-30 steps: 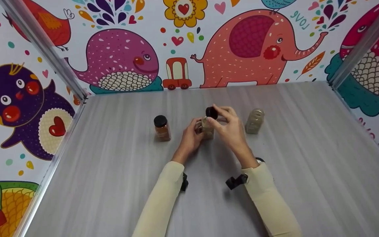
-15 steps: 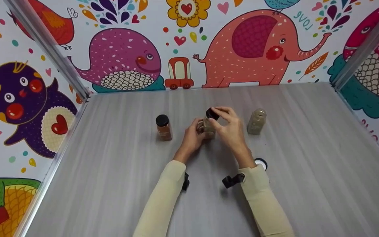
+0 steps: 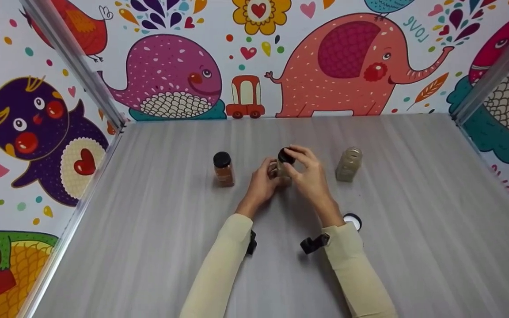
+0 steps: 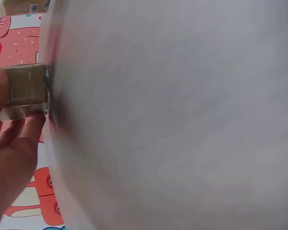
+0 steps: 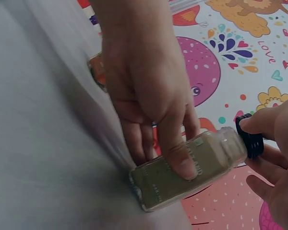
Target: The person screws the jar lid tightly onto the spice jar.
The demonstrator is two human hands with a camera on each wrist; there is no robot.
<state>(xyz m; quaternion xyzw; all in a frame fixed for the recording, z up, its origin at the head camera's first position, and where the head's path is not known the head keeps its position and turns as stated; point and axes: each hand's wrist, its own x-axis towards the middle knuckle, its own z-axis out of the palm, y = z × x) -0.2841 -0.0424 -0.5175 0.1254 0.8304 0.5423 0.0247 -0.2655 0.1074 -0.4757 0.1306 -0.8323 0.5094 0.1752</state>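
Observation:
A glass spice jar point(image 5: 209, 165) with grey-green powder stands on the table, gripped by the left hand point(image 3: 261, 183), thumb on one face and fingers round the other side. The right hand point(image 3: 313, 176) pinches a black cap point(image 5: 252, 136) right at the jar's mouth, thumb and fingertips on its rim. Seen from the left wrist, the jar's lower body point(image 4: 29, 86) shows between thumb and fingers. To the right of the hands, a similar jar point(image 3: 348, 167) of grey-green powder stands uncapped.
Left of the hands stands a jar of reddish-brown spice point(image 3: 224, 172) with its black cap on. A loose dark-rimmed lid, white inside point(image 3: 352, 221), lies beside the right wrist. Printed panels point(image 3: 175, 75) with metal corner posts border the grey table point(image 3: 157, 221).
The black cap, tilted above the jar's mouth earlier, has come down over it and now sits more level. Both hands stay at the jar; the head view has shifted slightly.

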